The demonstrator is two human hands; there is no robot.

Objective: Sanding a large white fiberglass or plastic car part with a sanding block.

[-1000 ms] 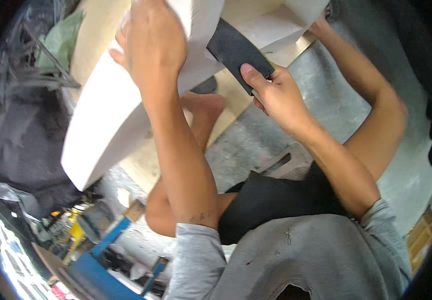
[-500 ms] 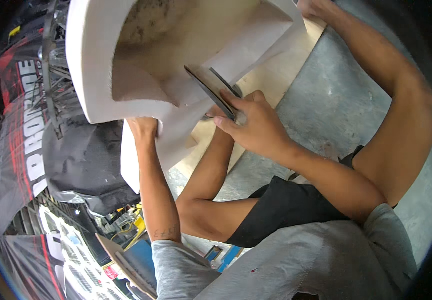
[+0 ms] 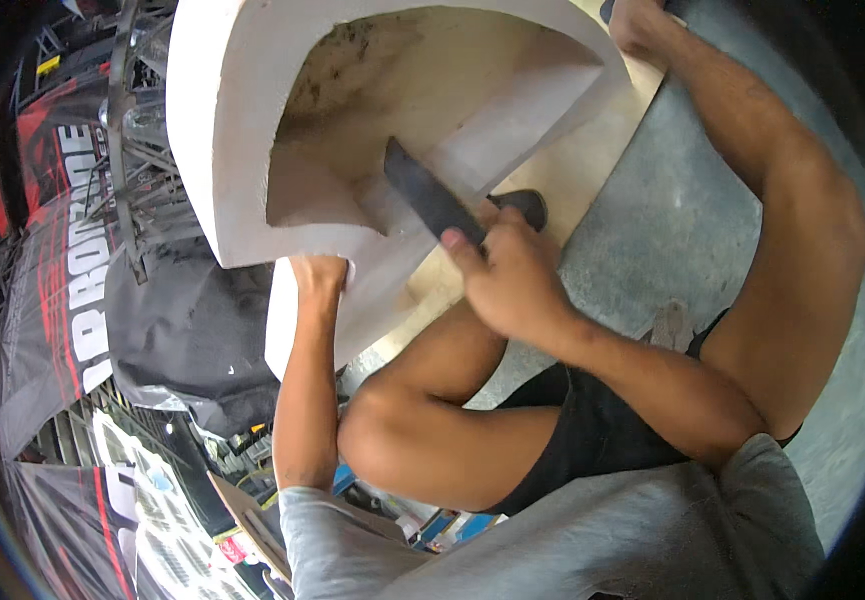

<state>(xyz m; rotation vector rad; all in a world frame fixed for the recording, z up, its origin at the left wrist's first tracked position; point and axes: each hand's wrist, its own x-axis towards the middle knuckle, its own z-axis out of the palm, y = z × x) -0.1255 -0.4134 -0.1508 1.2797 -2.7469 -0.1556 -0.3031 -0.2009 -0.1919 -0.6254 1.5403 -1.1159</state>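
Any tilt of the pad, pinched in the right hand at the open shell, could gouge it, while the grip of the left hand, hidden, cannot be told.

Lg wht lettering on dk banner (runs sideways).

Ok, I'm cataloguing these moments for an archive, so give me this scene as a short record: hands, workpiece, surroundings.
Right hand: gripping a dark flat strip
Strip position: far end in front of the shell's opening; contact unclear
Left hand: at the lower edge of the white shell, fingers hidden
Shell interior: beige, dark smudges
Beneath shell: pale board
Right side: grey floor
Left side: black cover
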